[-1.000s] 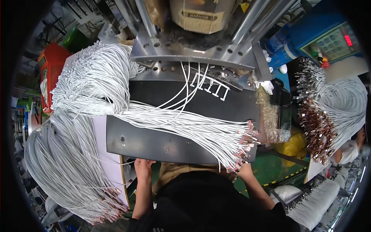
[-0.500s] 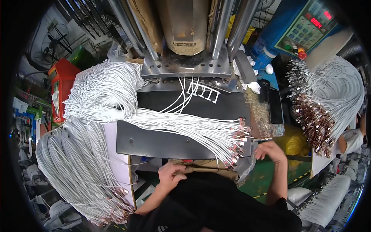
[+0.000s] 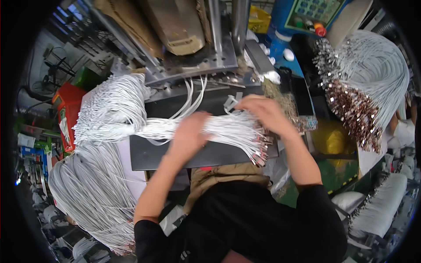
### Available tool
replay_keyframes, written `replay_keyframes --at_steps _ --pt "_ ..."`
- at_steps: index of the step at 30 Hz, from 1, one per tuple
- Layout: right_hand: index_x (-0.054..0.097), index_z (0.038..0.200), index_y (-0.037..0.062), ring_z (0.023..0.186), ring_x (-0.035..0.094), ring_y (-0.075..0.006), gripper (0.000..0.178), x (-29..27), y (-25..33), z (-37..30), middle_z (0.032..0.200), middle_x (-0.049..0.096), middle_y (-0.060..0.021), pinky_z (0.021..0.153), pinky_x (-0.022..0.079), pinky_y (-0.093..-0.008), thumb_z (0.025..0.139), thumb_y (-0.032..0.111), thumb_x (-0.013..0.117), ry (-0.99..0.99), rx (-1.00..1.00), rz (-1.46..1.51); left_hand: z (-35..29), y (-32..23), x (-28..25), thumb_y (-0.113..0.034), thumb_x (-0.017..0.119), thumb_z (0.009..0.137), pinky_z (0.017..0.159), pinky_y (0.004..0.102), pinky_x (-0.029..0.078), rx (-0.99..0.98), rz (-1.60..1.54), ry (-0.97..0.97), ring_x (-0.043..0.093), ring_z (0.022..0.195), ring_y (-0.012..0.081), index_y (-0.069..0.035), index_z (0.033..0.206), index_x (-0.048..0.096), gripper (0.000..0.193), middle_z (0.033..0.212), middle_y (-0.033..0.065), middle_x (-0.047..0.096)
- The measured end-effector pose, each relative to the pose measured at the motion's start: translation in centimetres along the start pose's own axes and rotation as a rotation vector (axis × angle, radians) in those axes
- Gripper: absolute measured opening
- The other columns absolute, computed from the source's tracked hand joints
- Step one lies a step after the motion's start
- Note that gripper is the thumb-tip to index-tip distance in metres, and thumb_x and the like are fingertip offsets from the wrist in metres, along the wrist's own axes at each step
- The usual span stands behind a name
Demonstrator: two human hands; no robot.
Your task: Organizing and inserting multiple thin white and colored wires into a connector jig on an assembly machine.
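Observation:
My left hand (image 3: 191,131), smeared by motion, lies across the middle of a bundle of thin white cables (image 3: 160,127). Its fingers do not show clearly enough to tell whether they grip. The bundle runs over a dark metal plate (image 3: 149,157), its small coppery connector ends (image 3: 262,151) at the right. Above those ends, the fingertips of my right hand (image 3: 265,115) close on a small white branched plastic piece (image 3: 230,103), blurred and partly covered. Two or so cable strands (image 3: 199,94) lead up from the bundle under the press (image 3: 193,72).
A thick heap of white cables (image 3: 112,107) adjoins the plate's left, with another hank (image 3: 90,184) nearer. Cables with coppery ends (image 3: 357,114) stand at the right, below a blue control box (image 3: 285,17). A red box (image 3: 68,109) is far left; clear scraps (image 3: 283,98) lie right.
Both hands have risen from below the plate's front edge, the left onto the cable bundle, the right to the plastic piece. That piece has shifted and tilted. The whole view has turned slightly.

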State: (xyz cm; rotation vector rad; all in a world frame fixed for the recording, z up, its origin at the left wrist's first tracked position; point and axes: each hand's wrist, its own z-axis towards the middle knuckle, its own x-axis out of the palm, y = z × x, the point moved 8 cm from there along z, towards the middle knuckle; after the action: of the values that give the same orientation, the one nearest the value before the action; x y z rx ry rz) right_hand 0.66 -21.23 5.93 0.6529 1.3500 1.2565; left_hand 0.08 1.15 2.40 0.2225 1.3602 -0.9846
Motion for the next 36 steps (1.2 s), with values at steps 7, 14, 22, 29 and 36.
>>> replay_keyframes --at_steps 7,14,22,29,36 --pt "0.07 0.084 -0.008 0.079 0.069 -0.0249 0.025 -5.8 -17.2 -28.0 0.085 0.072 -0.0167 0.077 0.055 -0.0358 0.09 0.014 0.058 -0.512 0.695 0.76 0.4 9.5 -4.0 -0.019 0.066 0.09 0.083 0.0452 0.044 -0.158 0.287 -0.032 0.056 0.096 0.0353 -0.001 0.099 0.062 0.021 0.098 0.0145 0.061" --pt "0.069 0.096 -0.0017 0.074 0.059 -0.0126 0.017 -3.3 -20.0 -33.6 0.082 0.067 -0.0051 0.068 0.048 -0.0273 0.097 0.011 0.057 -1.02 0.753 -0.12 0.0 10.1 -6.8 -0.025 0.065 0.093 0.072 0.0451 0.046 -0.304 0.092 -0.246 0.059 0.08 0.0366 0.002 0.088 0.06 0.027 0.081 0.0157 0.061" --pt "0.061 0.129 0.0079 0.118 0.056 -0.0306 0.061 5.2 8.4 -2.1 0.123 0.059 -0.0144 0.098 0.046 -0.043 0.076 0.032 0.078 -0.131 -0.345 -0.799 3.9 -3.3 -2.4 -0.029 0.067 0.093 0.071 0.0379 0.051 -0.187 -0.194 0.251 0.065 0.077 0.032 0.0 0.101 0.065 0.031 0.088 0.016 0.069" --pt "0.065 0.121 0.0079 0.106 0.063 -0.0289 0.041 1.4 4.7 2.9 0.104 0.067 -0.0097 0.091 0.048 -0.0464 0.082 0.021 0.069 0.181 0.028 -1.15 1.2 5.6 -6.6 -0.018 0.06 0.097 0.071 0.038 0.05 -0.188 -0.215 0.0 0.066 0.078 0.0315 0.001 0.102 0.065 0.02 0.086 0.0166 0.067" --pt "0.068 0.111 0.0075 0.099 0.065 -0.0301 0.031 2.9 -0.5 1.9 0.098 0.068 -0.0087 0.085 0.049 -0.0449 0.081 0.015 0.067 -0.082 -0.177 -0.886 0.4 8.5 -9.8 -0.018 0.056 0.099 0.071 0.0397 0.048 -0.36 -0.06 -0.314 0.062 0.079 0.0362 0.001 0.098 0.065 0.02 0.084 0.0184 0.063"
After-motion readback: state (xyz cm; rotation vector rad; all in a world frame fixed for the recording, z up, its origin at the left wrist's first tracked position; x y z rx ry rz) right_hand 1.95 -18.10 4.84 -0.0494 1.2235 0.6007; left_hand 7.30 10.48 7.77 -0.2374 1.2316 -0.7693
